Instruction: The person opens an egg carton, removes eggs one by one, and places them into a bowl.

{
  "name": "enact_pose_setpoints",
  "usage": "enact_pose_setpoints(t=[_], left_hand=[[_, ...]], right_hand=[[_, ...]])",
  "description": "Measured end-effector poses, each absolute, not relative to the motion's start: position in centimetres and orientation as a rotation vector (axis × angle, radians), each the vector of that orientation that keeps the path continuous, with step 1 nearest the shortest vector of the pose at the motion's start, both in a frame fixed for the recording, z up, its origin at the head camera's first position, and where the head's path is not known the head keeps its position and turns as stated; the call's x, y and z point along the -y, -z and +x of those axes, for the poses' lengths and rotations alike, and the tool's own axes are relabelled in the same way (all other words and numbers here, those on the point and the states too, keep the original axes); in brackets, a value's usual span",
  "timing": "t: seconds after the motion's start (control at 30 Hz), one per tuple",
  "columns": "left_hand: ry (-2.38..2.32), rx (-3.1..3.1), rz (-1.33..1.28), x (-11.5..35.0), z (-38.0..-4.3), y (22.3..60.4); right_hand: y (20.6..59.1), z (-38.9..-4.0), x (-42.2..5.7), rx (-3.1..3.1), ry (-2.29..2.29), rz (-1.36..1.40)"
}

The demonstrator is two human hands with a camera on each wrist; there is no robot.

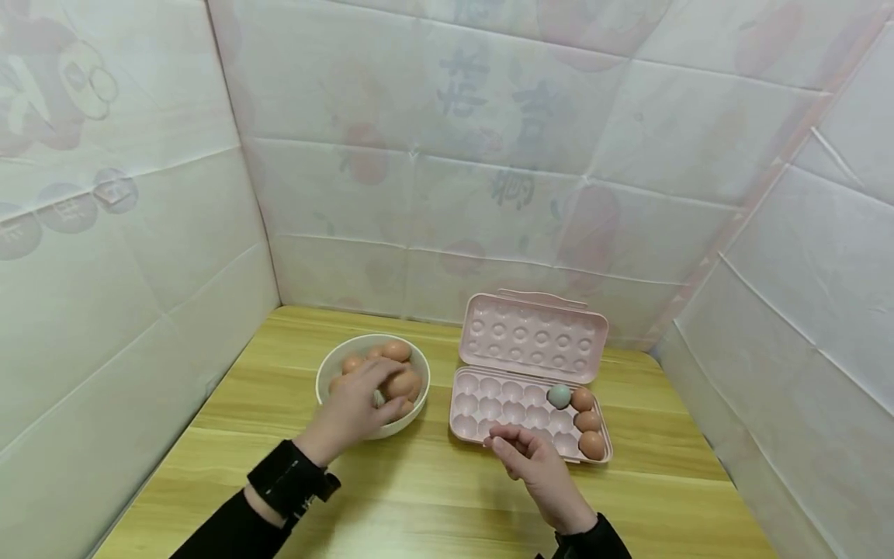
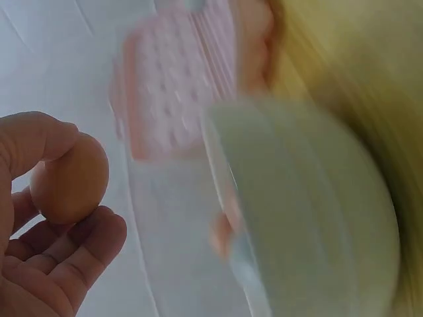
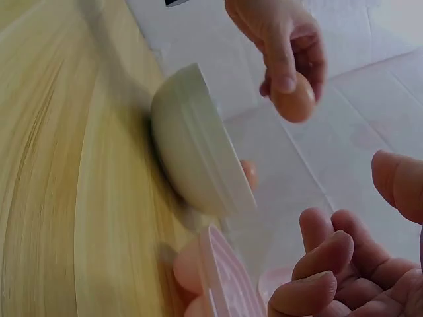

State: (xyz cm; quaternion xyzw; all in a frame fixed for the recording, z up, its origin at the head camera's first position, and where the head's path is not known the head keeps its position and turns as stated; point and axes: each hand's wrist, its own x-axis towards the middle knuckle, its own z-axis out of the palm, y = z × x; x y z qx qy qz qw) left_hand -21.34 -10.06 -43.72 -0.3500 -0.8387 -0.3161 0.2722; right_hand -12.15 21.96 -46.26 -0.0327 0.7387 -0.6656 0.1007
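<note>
My left hand [image 1: 352, 407] is over the cream bowl [image 2: 310, 211] and pinches a brown egg [image 2: 74, 178] between thumb and fingers. In the right wrist view that egg hangs above the bowl's rim. More brown eggs [image 1: 396, 351] lie inside the bowl, partly hidden by the hand. At the front edge of the pink egg carton [image 1: 489, 386] hovers my right hand [image 1: 534, 470], its fingers loosely bent and holding nothing. Three brown eggs [image 1: 587, 421] fill the carton's rightmost column, with one pale blue-green egg [image 1: 559, 396] beside the back one.
The carton's lid [image 1: 534, 338] stands tipped back on the far side. Both bowl and carton rest on a wood-grain table [image 1: 419, 505], the bowl to the left. Pale printed sheeting [image 1: 419, 194] walls the table at the back and both sides.
</note>
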Motion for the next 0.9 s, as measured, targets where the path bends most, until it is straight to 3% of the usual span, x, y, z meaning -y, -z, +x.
enact_pose_setpoints(t=[0.33, 0.9], left_hand=[[0.776, 2.703, -0.64, 15.0, -25.3, 44.4], [0.411, 2.761, -0.643, 15.5, -27.8, 45.8]], right_hand=[[46.6, -12.1, -23.4, -2.244, 1.979, 0.128], [46.8, -12.4, -24.4, -2.321, 1.996, 0.152]])
